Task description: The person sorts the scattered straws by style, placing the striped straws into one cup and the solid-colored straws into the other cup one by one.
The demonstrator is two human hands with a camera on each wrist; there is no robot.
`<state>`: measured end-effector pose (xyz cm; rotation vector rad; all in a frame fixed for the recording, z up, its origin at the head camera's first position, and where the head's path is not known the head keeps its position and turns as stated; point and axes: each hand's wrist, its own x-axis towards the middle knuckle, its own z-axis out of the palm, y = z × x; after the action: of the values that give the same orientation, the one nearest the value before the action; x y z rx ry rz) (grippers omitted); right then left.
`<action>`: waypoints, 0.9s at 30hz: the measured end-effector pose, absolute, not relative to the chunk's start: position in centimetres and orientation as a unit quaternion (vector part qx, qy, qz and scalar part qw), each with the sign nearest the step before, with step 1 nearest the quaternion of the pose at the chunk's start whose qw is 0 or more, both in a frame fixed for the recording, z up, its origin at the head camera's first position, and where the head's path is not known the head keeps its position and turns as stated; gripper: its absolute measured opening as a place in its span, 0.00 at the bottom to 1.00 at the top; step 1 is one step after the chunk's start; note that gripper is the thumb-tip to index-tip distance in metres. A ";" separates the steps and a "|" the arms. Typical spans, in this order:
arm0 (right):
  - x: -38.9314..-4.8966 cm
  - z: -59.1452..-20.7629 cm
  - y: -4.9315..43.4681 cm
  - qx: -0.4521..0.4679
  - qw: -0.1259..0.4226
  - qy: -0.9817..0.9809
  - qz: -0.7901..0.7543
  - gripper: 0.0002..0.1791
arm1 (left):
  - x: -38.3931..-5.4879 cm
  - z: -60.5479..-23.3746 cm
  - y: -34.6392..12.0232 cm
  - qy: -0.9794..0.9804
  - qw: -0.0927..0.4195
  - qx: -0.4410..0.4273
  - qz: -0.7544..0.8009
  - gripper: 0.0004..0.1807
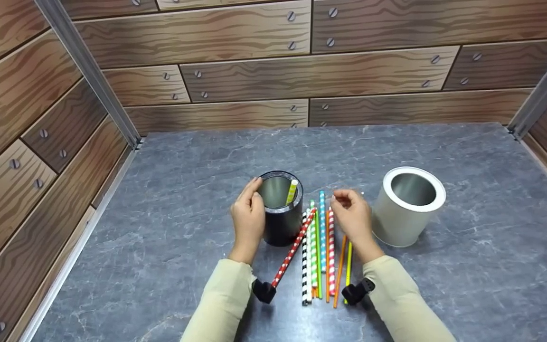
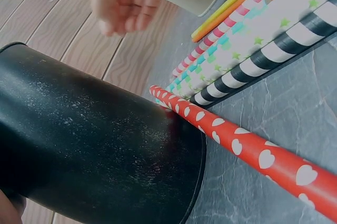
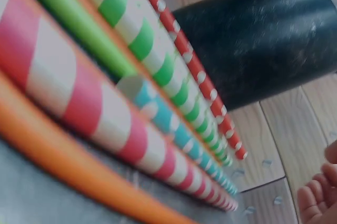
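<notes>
A black can point(image 1: 283, 227) stands upright, with one yellow-and-white striped paper straw point(image 1: 292, 192) leaning inside it. My left hand point(image 1: 249, 216) holds this can at its left side, fingertips at the rim. Beside the can lies a bunch of paper straws, among them a black-and-white striped straw point(image 2: 258, 63), a pink-and-white striped straw point(image 3: 113, 113) and a blue dotted straw point(image 1: 322, 228). A red straw with white hearts point(image 2: 247, 145) slants across by the can's base. Above the right part of the bunch hovers my right hand point(image 1: 353, 218), fingers loosely curled around nothing.
A white can point(image 1: 399, 223) with an open top stands to the right of my right hand. Wood-patterned panels point(image 1: 235, 38) wall the grey marbled table point(image 1: 183, 190) at the back and sides. Thin orange and yellow straws point(image 1: 348, 266) lie toward my right sleeve.
</notes>
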<state>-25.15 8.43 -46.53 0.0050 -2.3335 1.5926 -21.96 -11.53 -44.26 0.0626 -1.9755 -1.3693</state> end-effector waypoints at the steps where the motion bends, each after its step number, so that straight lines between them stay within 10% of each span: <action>1: -25.3 -46.8 8.6 -0.003 0.140 -0.825 0.547 0.11 | -22.0 -44.3 -11.5 -0.766 0.361 0.025 -0.531 0.17; 13: -26.1 -48.3 9.1 -0.014 0.014 -0.887 0.461 0.16 | -22.0 -44.5 -11.6 -0.766 0.364 0.024 -0.530 0.17; 27: -26.2 -48.3 8.9 0.004 -0.005 -0.927 0.375 0.12 | -21.9 -44.4 -11.6 -0.766 0.360 0.026 -0.532 0.17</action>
<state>-26.17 8.87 -48.32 0.0128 -2.9215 1.1820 -21.85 -11.59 -44.38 0.0674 -1.9754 -1.3710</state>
